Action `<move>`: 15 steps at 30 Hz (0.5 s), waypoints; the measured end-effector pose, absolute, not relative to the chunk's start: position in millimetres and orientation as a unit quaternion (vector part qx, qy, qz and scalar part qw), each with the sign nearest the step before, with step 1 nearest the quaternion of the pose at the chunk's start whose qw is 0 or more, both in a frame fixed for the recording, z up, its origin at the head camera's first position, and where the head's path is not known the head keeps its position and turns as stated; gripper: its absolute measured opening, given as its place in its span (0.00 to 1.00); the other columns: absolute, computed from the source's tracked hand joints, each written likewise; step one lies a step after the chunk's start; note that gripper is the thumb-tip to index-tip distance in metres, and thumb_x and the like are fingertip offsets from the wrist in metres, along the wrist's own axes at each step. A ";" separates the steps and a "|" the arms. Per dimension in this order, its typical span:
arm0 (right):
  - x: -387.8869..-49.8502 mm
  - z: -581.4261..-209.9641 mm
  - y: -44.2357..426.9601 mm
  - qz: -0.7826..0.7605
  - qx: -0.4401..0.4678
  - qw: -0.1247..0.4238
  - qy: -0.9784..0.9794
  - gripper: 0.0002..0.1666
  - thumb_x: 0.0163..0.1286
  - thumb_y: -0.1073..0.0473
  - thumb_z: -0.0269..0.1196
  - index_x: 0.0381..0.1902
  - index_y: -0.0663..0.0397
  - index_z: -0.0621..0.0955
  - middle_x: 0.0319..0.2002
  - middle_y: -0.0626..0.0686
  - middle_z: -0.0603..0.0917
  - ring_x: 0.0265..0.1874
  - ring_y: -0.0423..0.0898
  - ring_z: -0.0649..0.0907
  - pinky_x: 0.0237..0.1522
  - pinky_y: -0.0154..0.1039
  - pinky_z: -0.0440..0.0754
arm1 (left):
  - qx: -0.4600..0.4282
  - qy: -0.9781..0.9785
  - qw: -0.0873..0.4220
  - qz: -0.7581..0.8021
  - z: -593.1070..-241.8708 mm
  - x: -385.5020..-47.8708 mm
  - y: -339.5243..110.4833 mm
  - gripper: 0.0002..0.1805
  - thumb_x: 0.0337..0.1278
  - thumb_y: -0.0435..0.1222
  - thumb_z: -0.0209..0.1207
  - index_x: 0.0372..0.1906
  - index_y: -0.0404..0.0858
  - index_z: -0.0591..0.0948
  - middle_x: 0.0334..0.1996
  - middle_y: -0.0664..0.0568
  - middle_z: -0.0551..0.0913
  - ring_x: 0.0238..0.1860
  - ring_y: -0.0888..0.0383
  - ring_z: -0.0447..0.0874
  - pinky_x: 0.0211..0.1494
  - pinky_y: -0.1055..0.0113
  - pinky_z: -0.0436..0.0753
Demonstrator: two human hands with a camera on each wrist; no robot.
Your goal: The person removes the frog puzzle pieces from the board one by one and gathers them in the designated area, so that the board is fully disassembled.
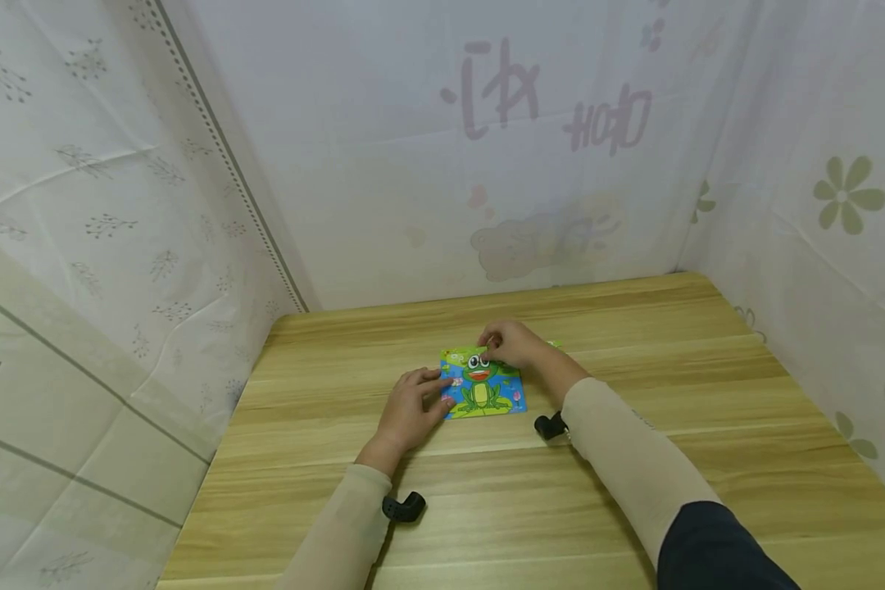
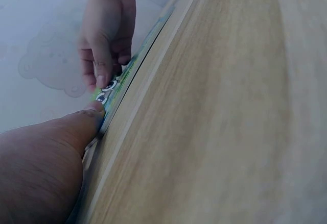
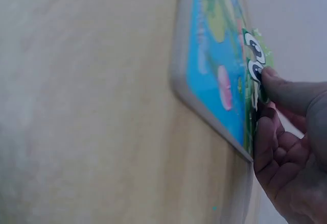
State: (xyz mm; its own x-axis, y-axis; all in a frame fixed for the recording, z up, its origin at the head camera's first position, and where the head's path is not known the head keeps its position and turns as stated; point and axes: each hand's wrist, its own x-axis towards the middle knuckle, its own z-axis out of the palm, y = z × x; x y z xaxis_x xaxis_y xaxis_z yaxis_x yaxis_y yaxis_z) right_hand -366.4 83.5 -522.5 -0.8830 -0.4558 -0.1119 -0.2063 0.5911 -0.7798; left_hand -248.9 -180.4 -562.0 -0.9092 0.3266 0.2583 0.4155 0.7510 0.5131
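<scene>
A square frog jigsaw puzzle, blue and green with a thick pale edge, lies flat on the wooden table. My right hand is over its upper part and pinches a puzzle piece bearing the frog's two white eyes. In the right wrist view this piece tilts up from the board, the thumb on its printed face. My left hand rests at the board's left side, fingers extended and touching its edge. Part of the board's top right is hidden behind the right hand.
The wooden table extends around the board, with its back edge against a printed curtain. A bit of something green shows behind the right wrist, mostly hidden. Black wrist cameras sit on both sleeves.
</scene>
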 end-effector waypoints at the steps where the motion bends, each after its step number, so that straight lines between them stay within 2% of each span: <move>1: -366.8 -521.7 83.7 -0.411 -0.180 0.153 0.880 0.06 0.73 0.59 0.70 0.46 0.50 0.87 0.37 0.51 0.85 0.35 0.47 0.81 0.37 0.40 0.82 | -0.199 -0.933 0.075 -0.291 -562.2 -249.0 -180.4 0.24 0.70 0.50 0.66 0.67 0.51 0.84 0.70 0.52 0.77 0.74 0.47 0.67 0.76 0.46 0.67; 5: -367.2 -519.2 83.4 -0.410 -0.152 0.157 0.886 0.04 0.75 0.58 0.68 0.42 0.52 0.89 0.38 0.50 0.88 0.37 0.47 0.83 0.38 0.39 0.84 | -0.199 -0.934 0.074 -0.288 -562.9 -249.5 -180.4 0.24 0.71 0.51 0.66 0.68 0.52 0.83 0.71 0.52 0.76 0.74 0.48 0.66 0.76 0.46 0.67; 15: -366.4 -515.2 80.9 -0.419 -0.133 0.151 0.885 0.03 0.72 0.60 0.71 0.40 0.53 0.89 0.38 0.51 0.86 0.41 0.49 0.81 0.43 0.41 0.83 | -0.199 -0.935 0.078 -0.284 -563.3 -250.0 -180.4 0.24 0.71 0.50 0.66 0.67 0.52 0.84 0.70 0.51 0.77 0.74 0.47 0.67 0.76 0.46 0.67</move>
